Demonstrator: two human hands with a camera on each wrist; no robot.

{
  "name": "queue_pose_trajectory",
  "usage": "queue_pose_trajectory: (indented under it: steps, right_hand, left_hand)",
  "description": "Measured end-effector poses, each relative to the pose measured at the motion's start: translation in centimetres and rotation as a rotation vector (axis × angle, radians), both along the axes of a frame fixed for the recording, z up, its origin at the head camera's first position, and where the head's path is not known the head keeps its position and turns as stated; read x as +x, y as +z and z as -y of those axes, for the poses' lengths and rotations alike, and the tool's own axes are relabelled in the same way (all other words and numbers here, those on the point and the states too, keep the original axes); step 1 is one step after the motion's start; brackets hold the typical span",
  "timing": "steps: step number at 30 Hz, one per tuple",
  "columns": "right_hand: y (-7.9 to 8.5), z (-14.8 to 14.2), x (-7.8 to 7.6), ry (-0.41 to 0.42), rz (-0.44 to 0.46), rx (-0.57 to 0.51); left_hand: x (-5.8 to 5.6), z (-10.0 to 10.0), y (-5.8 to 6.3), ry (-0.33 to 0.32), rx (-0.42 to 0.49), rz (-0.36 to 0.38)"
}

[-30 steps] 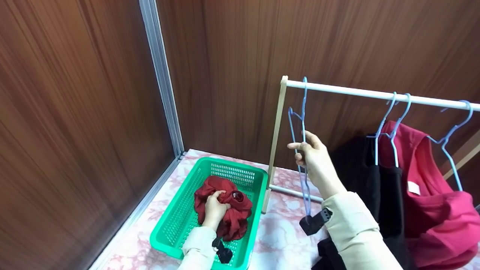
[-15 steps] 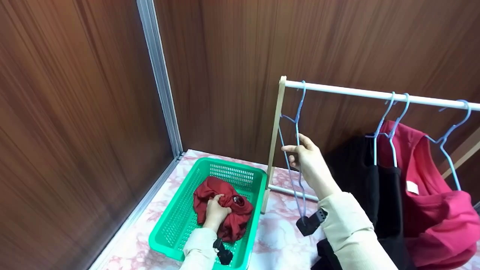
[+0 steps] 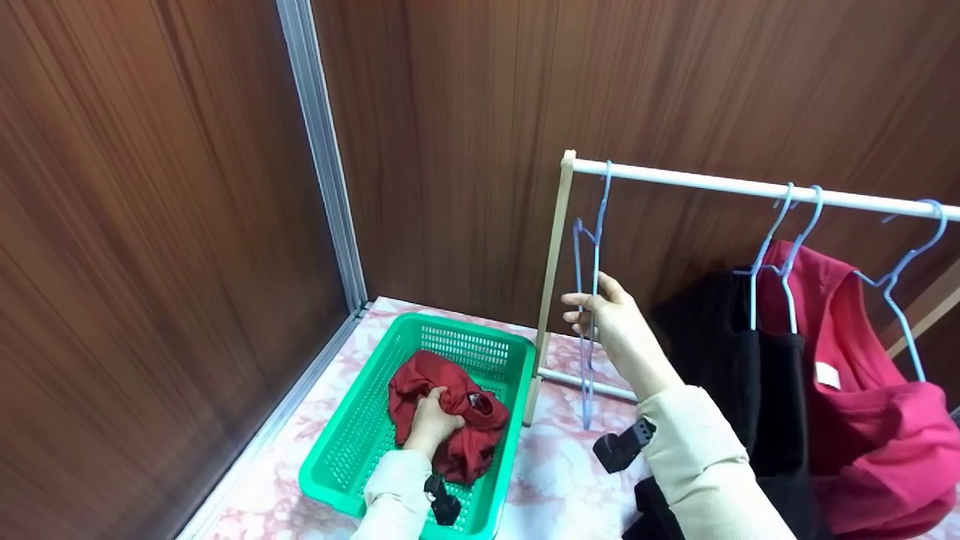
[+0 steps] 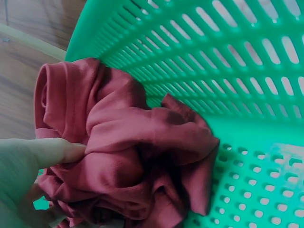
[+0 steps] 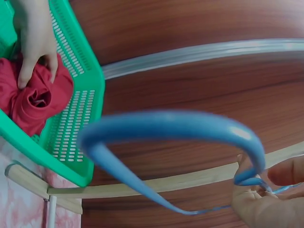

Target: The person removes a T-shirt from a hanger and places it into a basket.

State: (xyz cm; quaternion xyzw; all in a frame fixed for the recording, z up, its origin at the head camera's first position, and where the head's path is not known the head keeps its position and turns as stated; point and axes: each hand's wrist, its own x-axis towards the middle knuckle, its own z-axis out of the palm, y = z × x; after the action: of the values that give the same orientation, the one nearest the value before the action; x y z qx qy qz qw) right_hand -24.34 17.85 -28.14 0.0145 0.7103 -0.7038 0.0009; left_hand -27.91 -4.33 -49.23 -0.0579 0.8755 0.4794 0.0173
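In the head view my left hand [image 3: 433, 421] grips a bunched red garment [image 3: 424, 371] inside a green basket [image 3: 409, 321]. The left wrist view has the thumb pressed on the cloth [image 4: 123, 123], with the other fingers partly hidden below. A round, rolled opening shows in the garment on its right side. My right hand [image 3: 619, 326] holds a thin blue hanger [image 5: 175, 126] by one side, its wire between thumb and fingers. The hanger's hook is at the white rail [image 3: 675, 177], near the left post, and no clothing is on it.
Black clothing [image 3: 739, 397] and a pink-red sleeveless top [image 3: 862, 420] hang on blue hangers farther right. A wooden post [image 3: 555, 255] holds the rail's left end, close beside the basket. Brown wood-grain walls [image 3: 450, 150] meet behind; the surface below is pink marbled [image 3: 555, 465].
The right hand has shifted slightly left, and the hanger has swung and turned, its lower end now farther left. The left hand stays on the red garment, which has moved only slightly.
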Motion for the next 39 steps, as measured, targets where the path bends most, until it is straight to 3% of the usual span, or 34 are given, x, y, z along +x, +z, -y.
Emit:
queue_pose_trajectory:
  steps: [9, 12, 16, 20, 25, 29, 33, 39]
  right_hand:
    - [-0.2, 0.0, -0.1, -0.035, 0.039, 0.103]
    - [-0.1, -0.3, -0.1, -0.011, 0.062, 0.193]
    - [0.6, -1.3, 0.4, 0.009, 0.093, 0.328]
    - [1.5, -2.4, 0.9, -0.088, 0.019, 0.47]
    - [2.6, -4.5, 1.6, -0.214, -0.124, 0.573]
    - [3.1, -6.3, 2.0, -0.239, -0.176, 0.608]
    - [3.4, -8.3, 2.5, -0.259, -0.199, 0.652]
    - [3.1, -10.5, 2.9, -0.39, -0.187, 0.601]
  left_hand:
    - [0.1, 1.2, 1.6, -0.165, -0.071, 0.071]
    - [0.1, 1.6, 1.9, -0.187, -0.101, 0.076]
    - [-0.3, 2.1, 2.2, -0.185, -0.139, 0.016]
    - [-0.7, 3.0, 2.3, -0.128, -0.165, -0.114]
    - [-1.5, 4.3, 2.3, 0.009, -0.221, -0.302]
    - [-1.9, 5.7, 2.5, 0.106, -0.264, -0.328]
    - [-2.1, 7.4, 2.6, 0.163, -0.264, -0.331]
    - [-2.0, 9.7, 2.5, 0.235, -0.204, -0.289]
